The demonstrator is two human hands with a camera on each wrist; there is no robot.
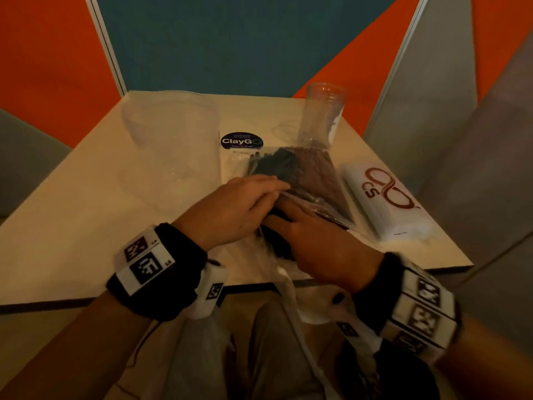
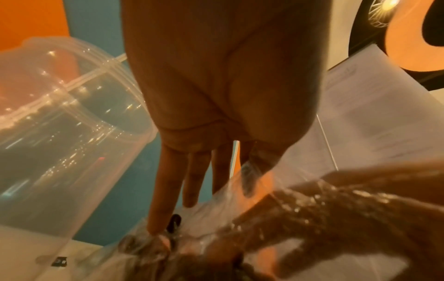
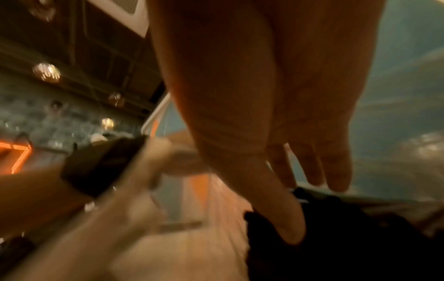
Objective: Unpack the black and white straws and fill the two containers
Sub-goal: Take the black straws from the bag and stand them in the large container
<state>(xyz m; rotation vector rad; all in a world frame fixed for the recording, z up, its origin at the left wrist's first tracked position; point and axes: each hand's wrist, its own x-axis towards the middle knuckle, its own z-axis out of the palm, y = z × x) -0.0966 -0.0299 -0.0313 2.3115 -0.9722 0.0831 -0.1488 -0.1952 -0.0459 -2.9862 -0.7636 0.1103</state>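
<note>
A clear plastic bag (image 1: 314,180) of black straws (image 1: 284,166) lies mid-table. My left hand (image 1: 271,189) lies on its near end with straight fingers. In the left wrist view the film (image 2: 242,190) rises to the thumb (image 2: 264,157), which seems to pinch it. My right hand (image 1: 297,217) reaches into the bag mouth, fingers extended under the plastic. In the right wrist view its thumb (image 3: 286,224) touches the black straws (image 3: 324,247). A white straw pack (image 1: 386,203) with a red logo lies at right. A wide clear container (image 1: 170,140) is at left, a tall clear jar (image 1: 323,116) behind the bag.
A round ClayGo sticker (image 1: 241,141) sits on the table (image 1: 72,226) beyond the bag. Loose plastic wrap (image 1: 288,284) hangs over the near edge onto my lap. Orange and blue wall panels close in the back. The wide container (image 2: 60,133) stands close beside my left hand.
</note>
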